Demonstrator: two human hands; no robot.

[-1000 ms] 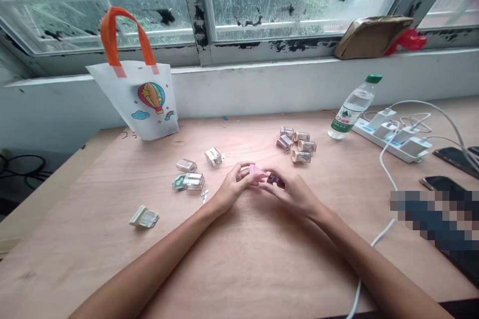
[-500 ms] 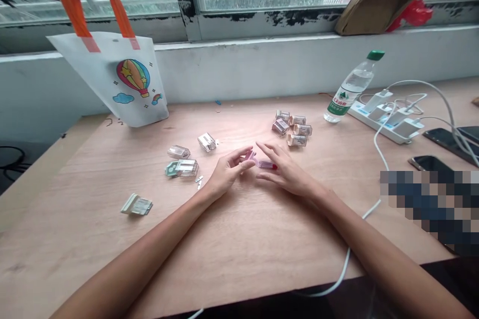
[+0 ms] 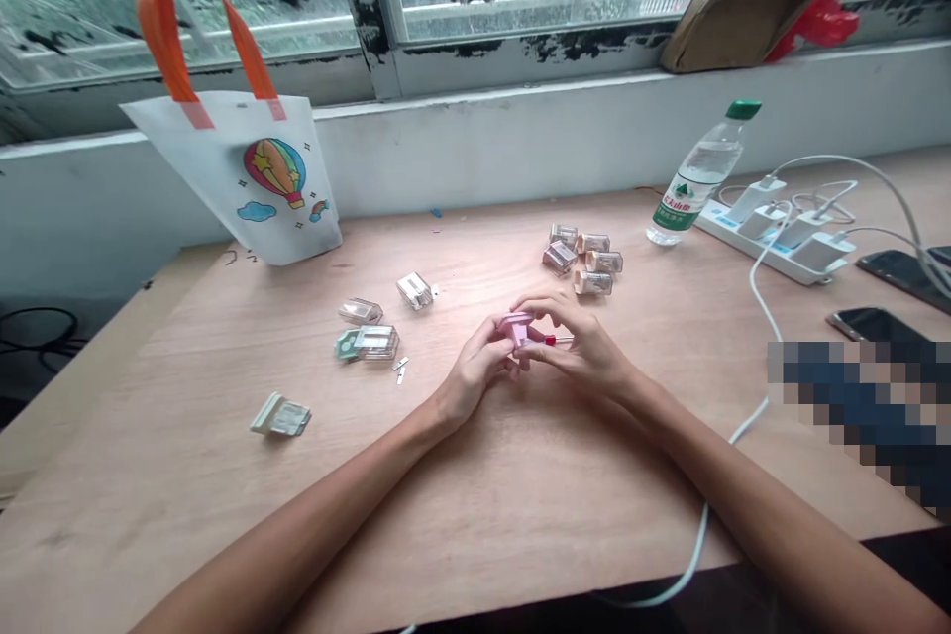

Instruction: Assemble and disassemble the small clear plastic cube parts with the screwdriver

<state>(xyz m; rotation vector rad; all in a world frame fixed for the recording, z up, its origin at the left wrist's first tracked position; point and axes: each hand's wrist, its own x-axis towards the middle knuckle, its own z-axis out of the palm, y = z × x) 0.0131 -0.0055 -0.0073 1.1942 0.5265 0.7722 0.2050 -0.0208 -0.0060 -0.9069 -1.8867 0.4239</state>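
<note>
A small pink plastic piece (image 3: 518,325), wide at the top and narrower below, is held up between both hands. My left hand (image 3: 479,362) is closed around its left side. From the right, the thumb and fingers of my right hand (image 3: 583,347) pinch it. Just under the right fingers shows a screwdriver (image 3: 551,340) with a red part and thin metal shaft; whether it lies on the table or touches the hand I cannot tell. Left of my hands are a clear case with a green card (image 3: 375,342) and small metal blades (image 3: 401,367).
Several clear-and-brown small cases (image 3: 592,282) cluster beyond my right hand. More clear cases (image 3: 414,290) and a folded packet (image 3: 280,415) lie left. A white bag (image 3: 260,178), water bottle (image 3: 694,178), power strip (image 3: 773,243) and phones (image 3: 866,325) stand around; a white cable (image 3: 743,426) passes under my right arm.
My right hand was spread over the table beside the screwdriver; its fingers have now closed on the pink piece. Both hands have come together, and the piece shows more upright. The view has shifted slightly.
</note>
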